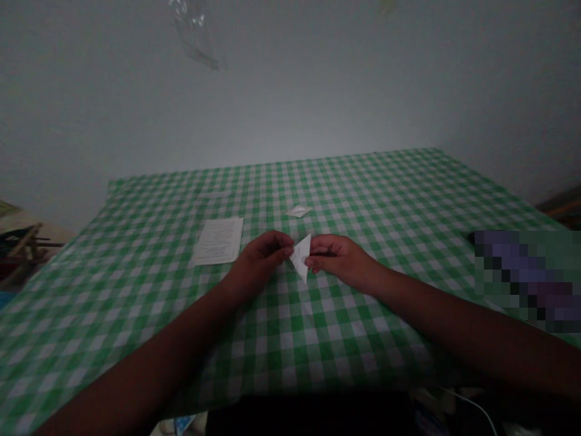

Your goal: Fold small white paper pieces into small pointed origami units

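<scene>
A small piece of folded paper (301, 257), white and triangular with faint print, is held up between both hands over the tablecloth. My left hand (263, 257) pinches its left corner with thumb and fingers. On the other side, my right hand (338, 257) grips the right edge, thumb in front. Just beyond the hands lies another small folded paper (299, 211), diamond-shaped and flat on the cloth. To the left of my left hand rests a stack of printed sheets (218, 241).
A green-and-white checked tablecloth (363, 194) covers the table, which stands against a pale wall (290, 91). At the right edge is a blurred-out purple object (521, 266). A clear plastic bag (195, 33) hangs on the wall. A pale cable (476, 406) shows below the front edge.
</scene>
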`<action>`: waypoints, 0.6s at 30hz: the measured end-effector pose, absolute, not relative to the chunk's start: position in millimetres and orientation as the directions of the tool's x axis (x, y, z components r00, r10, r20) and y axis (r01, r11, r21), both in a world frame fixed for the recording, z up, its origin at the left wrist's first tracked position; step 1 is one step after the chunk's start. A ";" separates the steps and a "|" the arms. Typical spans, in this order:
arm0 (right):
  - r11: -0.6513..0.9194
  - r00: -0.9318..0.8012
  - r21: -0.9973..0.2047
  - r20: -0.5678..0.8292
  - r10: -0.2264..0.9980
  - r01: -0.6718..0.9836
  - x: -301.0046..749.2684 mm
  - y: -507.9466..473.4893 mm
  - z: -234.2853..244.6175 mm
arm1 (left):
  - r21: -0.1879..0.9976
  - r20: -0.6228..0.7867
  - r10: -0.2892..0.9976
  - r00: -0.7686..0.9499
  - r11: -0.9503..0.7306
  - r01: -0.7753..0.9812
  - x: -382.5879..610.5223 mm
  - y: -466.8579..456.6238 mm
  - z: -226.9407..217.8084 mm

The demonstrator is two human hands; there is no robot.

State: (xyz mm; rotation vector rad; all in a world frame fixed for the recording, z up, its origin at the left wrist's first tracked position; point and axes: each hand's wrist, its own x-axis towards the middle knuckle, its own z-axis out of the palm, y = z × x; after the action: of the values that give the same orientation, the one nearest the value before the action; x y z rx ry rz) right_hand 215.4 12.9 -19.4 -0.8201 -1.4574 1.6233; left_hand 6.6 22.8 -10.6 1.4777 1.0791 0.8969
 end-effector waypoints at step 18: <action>-0.038 -0.490 -0.986 0.047 0.870 -0.162 219.0 15.4 -19.7 | 0.874 0.209 0.866 0.455 -0.374 0.311 6.9 11.5 -5.5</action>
State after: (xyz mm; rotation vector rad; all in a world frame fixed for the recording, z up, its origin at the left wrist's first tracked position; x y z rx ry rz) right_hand 219.0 15.4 -19.7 -0.7889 -1.4392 1.6458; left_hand 6.9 11.5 -5.5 1.9046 0.9881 0.8757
